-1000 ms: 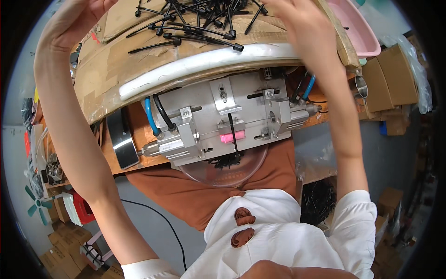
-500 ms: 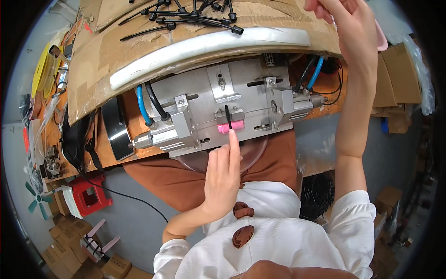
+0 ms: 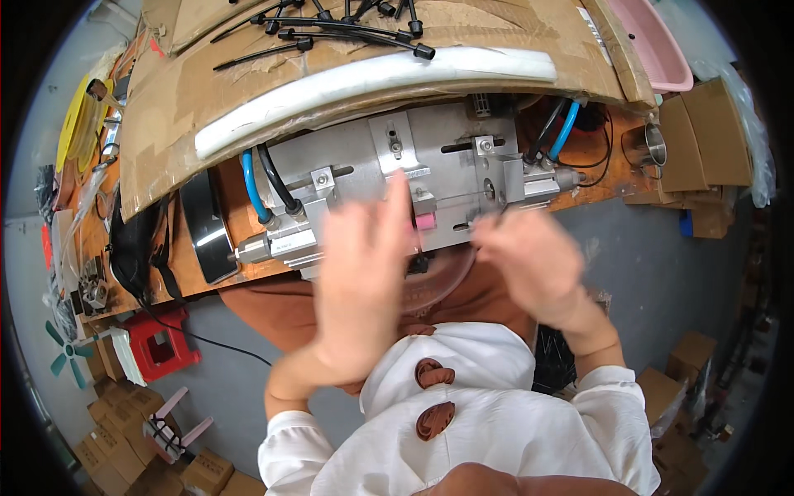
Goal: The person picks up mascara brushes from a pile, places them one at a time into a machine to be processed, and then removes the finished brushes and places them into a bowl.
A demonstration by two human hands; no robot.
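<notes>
A steel fixture (image 3: 447,236) lies at the table's front edge, with a pneumatic cylinder on each side and a pink cylindrical piece (image 3: 425,221) at its middle. Smeared by motion, my left hand (image 3: 360,273) is over the left part of the fixture, fingers stretched out and index pointing up beside the pink piece. Just below that piece, a black part (image 3: 420,263) hangs at the plate's front edge, partly behind the left hand. My right hand (image 3: 529,260), also blurred, is closed in a pinch near the right cylinder; a small dark tip shows at its fingertips, too blurred to name.
Several black cable-like pieces with thick ends (image 3: 356,37) lie on a cardboard sheet (image 3: 165,136) behind a white foam strip (image 3: 372,91). Blue hoses (image 3: 251,186) run to the cylinders. A phone (image 3: 208,227) lies left, a metal cup (image 3: 643,145) right.
My right hand has come down from the upper right to the fixture. My left hand has moved up and left from the pink piece. The black rod's upright end no longer shows there.
</notes>
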